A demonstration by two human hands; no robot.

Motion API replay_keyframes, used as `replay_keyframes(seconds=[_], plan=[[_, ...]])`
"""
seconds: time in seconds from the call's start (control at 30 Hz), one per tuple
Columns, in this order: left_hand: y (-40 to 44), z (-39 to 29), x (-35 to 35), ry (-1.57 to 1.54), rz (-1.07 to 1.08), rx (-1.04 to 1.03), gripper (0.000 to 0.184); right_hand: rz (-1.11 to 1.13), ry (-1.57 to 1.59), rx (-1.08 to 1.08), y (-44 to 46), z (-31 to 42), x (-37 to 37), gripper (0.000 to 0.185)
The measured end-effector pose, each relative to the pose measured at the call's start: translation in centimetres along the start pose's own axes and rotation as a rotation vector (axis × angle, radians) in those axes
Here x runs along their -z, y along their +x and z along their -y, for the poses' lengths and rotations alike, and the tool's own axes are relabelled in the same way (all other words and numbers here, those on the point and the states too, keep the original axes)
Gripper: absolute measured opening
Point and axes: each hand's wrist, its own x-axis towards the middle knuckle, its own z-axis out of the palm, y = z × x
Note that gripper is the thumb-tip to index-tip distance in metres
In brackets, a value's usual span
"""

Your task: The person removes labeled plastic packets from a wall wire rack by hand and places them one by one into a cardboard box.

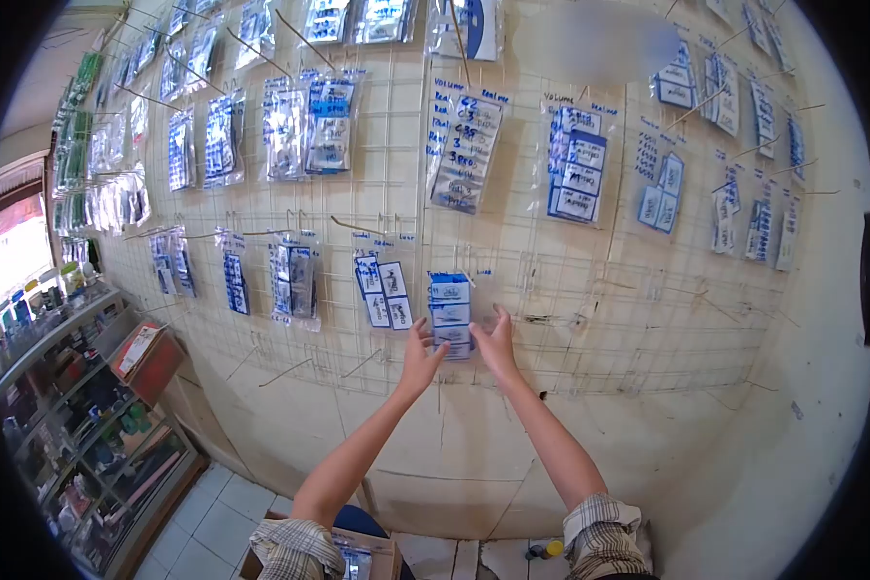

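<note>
A clear plastic packet point(449, 314) with blue-and-white labelled pieces inside hangs on the wire grid in front of me. Handwriting in blue runs along its top. My left hand point(421, 362) is at the packet's lower left, with the thumb over its edge and the fingers spread to the side. On the right edge, my right hand point(496, 348) has its thumb at the packet and its other fingers apart, pointing up. Both palms face inward around the packet. Just left hangs another packet point(384, 293) with white labelled pieces, close to my left fingertips.
Many similar packets point(466, 150) hang in rows on the wall grid point(590, 338), whose thin hooks stick out towards me. A glass display case point(87, 425) stands at left, with a red box point(148, 363) beside it. An open cardboard box point(385, 561) sits below.
</note>
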Motion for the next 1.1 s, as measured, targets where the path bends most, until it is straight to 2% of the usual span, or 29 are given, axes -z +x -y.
replay_keyframes(seconds=[0.03, 0.07, 0.1, 0.13, 0.17, 0.2, 0.23, 0.3, 0.4, 0.63, 0.8, 0.97, 1.1], plan=[[-0.2, -0.7, 0.1, 0.014, -0.006, 0.011, 0.059, -0.046, -0.089, 0.033, -0.1, 0.1, -0.1, 0.048], [-0.3, -1.4, 0.2, 0.002, 0.036, 0.113, 0.055, -0.037, -0.081, 0.028, 0.0, 0.2, 0.2, 0.048], [-0.5, -2.0, 0.2, -0.015, 0.077, 0.212, 0.051, 0.053, 0.041, -0.071, 0.3, 0.3, 0.9, 0.035], [-0.7, -2.1, 0.3, -0.014, 0.073, 0.213, 0.051, 0.141, 0.161, -0.168, 0.5, 0.7, 1.5, 0.023], [-0.8, -2.2, 0.5, -0.058, 0.091, 0.172, 0.044, 0.144, 0.16, -0.166, 0.3, 1.6, 2.0, 0.023], [-1.1, -2.7, 0.6, -0.103, 0.11, 0.132, 0.037, 0.133, 0.215, -0.144, -0.1, 2.9, 2.5, 0.015], [-1.5, -3.2, 0.6, -0.106, 0.109, 0.132, 0.037, 0.122, 0.269, -0.122, -0.4, 4.1, 3.1, 0.01], [-2.7, -5.2, 0.7, -0.344, 0.108, 0.032, 0.028, 0.143, 0.306, -0.112, -0.9, 6.1, 4.0, 0.011], [-3.9, -7.0, 0.6, -0.348, 0.089, 0.009, 0.021, 0.175, 0.356, -0.076, -1.7, 7.8, 5.0, 0.011], [-7.0, -11.2, 2.5, -0.435, 0.139, 0.036, 0.021, 0.158, 0.337, -0.059, -5.4, 12.9, 6.8, 0.012], [-9.3, -14.5, 4.7, -0.482, 0.253, 0.033, 0.024, 0.085, 0.319, -0.065, -8.2, 16.5, 7.8, 0.013], [-10.3, -15.8, 5.9, -0.469, 0.295, 0.003, 0.025, 0.027, 0.278, -0.052, -10.2, 19.2, 8.7, 0.012], [-13.9, -15.3, 7.6, -0.517, 0.282, 0.023, 0.027, 0.061, 0.229, -0.083, -14.4, 21.0, 8.0, 0.012]])
